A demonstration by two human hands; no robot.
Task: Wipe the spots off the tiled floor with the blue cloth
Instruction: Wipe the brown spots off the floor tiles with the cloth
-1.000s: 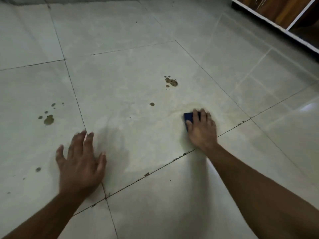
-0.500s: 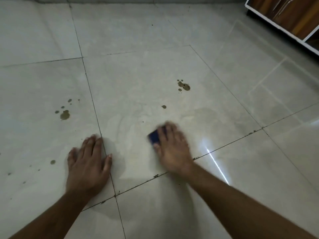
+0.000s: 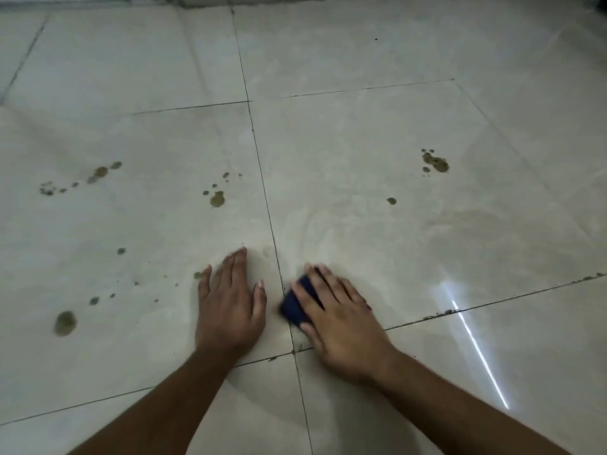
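Blue cloth [image 3: 297, 305] lies on the tiled floor [image 3: 361, 126] at about 6 o'clock in the view, just right of a grout line, pressed down under the right hand [image 3: 341, 326]; its straight fingers lie flat across the cloth, which pokes out at the hand's 10 o'clock side. The left hand [image 3: 228, 310] rests flat on the neighbouring tile, fingers spread and relaxed, close beside the cloth but not touching it. No writing or label shows anywhere.

Since half a second ago the right hand and cloth have slid leftward toward the left hand, and the cabinet at 1 o'clock has left the frame, while more spots [image 3: 216, 198] have come into view at 9 o'clock. Another cluster [image 3: 435, 162] sits at 2 o'clock. Most of the cloth is hidden beneath the palm, and the right hand's fingertips are blurred.
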